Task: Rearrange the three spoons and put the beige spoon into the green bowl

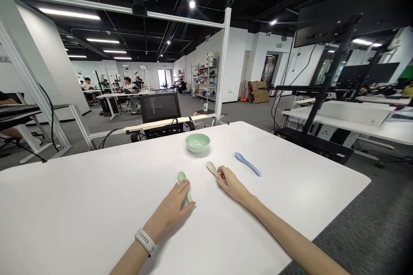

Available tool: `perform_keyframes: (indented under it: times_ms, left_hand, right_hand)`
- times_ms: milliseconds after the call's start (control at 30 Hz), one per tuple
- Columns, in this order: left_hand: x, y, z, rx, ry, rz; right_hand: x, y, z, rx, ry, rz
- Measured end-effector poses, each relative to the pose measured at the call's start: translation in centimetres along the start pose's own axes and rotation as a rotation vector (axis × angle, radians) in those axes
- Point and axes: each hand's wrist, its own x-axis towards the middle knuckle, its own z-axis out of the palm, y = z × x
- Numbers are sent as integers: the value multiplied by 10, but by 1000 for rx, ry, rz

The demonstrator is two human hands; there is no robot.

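Observation:
A light green spoon [182, 176] lies on the white table, its handle partly under my left hand [172, 208]. The fingers of that hand are stretched out across the handle, with the thumb apart near the handle's end. My right hand [232, 185] has its fingers curled and pinched on the handle of a beige spoon [211, 166], whose head points away from me. To the right of it a blue spoon [248, 163] rests untouched. Farther back stands a green bowl [198, 144]; its inside bottom is only partly visible.
The white table [97, 206] has rounded corners and reaches its right edge beyond the blue spoon. Behind it are a metal frame [222, 68] and a black mesh chair [160, 109]. A black monitor stand [322, 81] is at the right. Several people sit at far desks.

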Motion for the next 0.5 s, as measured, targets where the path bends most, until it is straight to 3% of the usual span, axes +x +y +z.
perform_keyframes:
  times_ms: [500]
  left_hand:
    - [1, -10, 7, 36, 68, 58]
  right_hand:
    - [0, -2, -1, -11, -3, -2]
